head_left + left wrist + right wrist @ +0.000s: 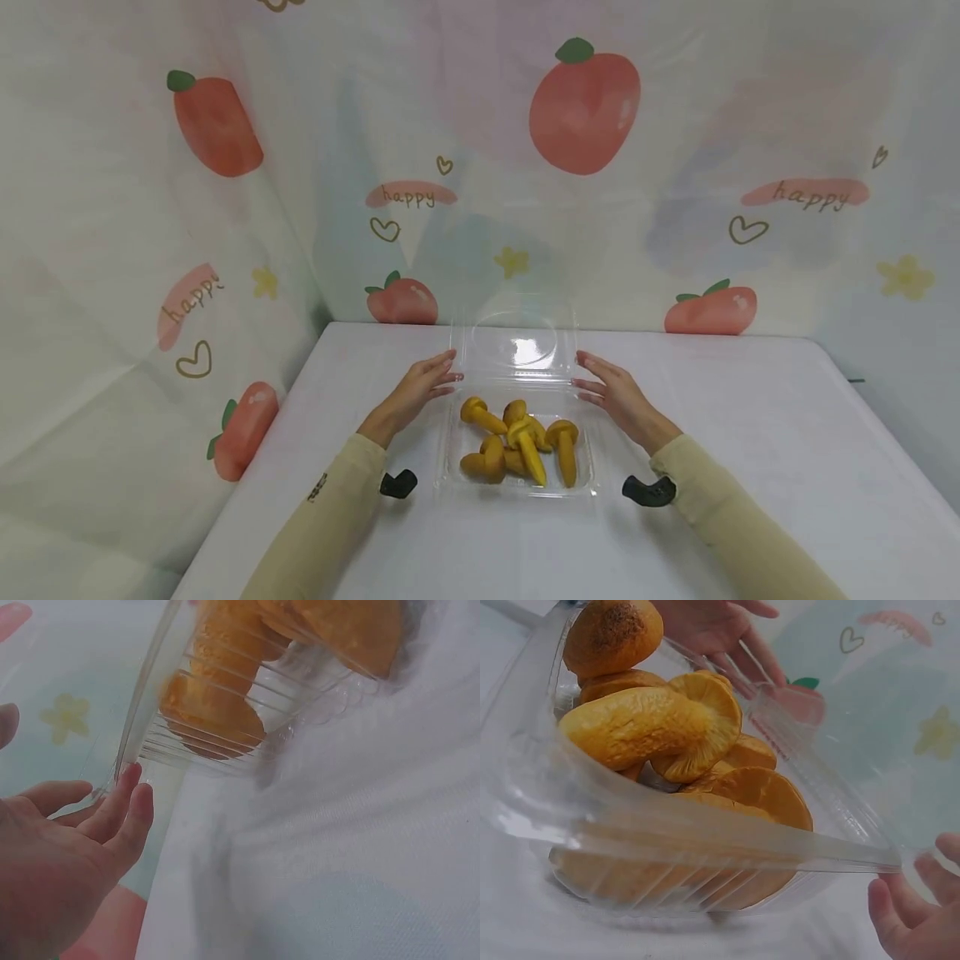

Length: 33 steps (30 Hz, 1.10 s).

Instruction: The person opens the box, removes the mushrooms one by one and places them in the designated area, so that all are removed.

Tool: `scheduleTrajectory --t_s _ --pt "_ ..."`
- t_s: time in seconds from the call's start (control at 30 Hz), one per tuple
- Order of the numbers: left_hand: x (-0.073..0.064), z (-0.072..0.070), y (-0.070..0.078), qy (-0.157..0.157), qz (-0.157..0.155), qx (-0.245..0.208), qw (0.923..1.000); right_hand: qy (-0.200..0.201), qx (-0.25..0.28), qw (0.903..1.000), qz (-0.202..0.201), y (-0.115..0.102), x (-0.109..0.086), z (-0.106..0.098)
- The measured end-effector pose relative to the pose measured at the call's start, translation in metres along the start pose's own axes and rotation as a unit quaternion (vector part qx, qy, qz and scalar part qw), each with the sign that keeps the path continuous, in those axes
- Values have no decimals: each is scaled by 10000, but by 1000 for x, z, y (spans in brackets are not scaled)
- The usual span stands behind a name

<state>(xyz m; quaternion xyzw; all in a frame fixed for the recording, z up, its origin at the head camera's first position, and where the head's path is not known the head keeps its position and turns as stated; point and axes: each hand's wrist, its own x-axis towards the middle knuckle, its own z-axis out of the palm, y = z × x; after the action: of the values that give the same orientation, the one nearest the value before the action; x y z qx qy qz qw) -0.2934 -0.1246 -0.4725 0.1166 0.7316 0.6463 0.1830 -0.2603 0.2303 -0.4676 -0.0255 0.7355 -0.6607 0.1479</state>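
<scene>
Open Clamshell of Mushrooms Framed by 2 Hands

The clear plastic tray (446,446) sits on the white worktop (525,550), holding a loose heap of yellow mushrooms (530,457). Its see-through lid (517,337) is folded back on the far side, which leaves the heap exposed from above; its exact tilt is hard to tell.

The left hand (412,396) and right hand (622,400) reach to opposite sides near the hinge. Each grip is wide, fingers extended rather than wrapped around anything, and the fingertips appear to touch the clear plastic at the edge. Placed as a mirrored pair, they would probably share any push evenly and keep the container from twisting.

No brand or label is legible on the container. The backdrop cloth (480,108) reads "happy" in 3 spots. The left sleeve (341,500) bears a dark mark, too small to read.
</scene>
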Motion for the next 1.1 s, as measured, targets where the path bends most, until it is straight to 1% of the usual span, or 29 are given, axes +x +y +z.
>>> scheduleTrajectory --t_s 0.17,0.43,0.63,0.87,1.1 --pt "3 -2 -3 -36 -158 -87 9998 -35 -166 9998 54 -1 0 -1" --pt "2 -6 -2 -303 -428 222 9984 -192 -331 9991 183 1 4 -2" --pt "1 -9 2 -436 -570 262 9971 -216 -299 9988 336 0 6 -3" --pt "1 -11 -2 -536 -622 291 9962 -258 -223 9984 448 2 9 -2" --pt "4 -11 -5 -535 -644 242 9962 -343 -215 9984 395 4 10 -6"
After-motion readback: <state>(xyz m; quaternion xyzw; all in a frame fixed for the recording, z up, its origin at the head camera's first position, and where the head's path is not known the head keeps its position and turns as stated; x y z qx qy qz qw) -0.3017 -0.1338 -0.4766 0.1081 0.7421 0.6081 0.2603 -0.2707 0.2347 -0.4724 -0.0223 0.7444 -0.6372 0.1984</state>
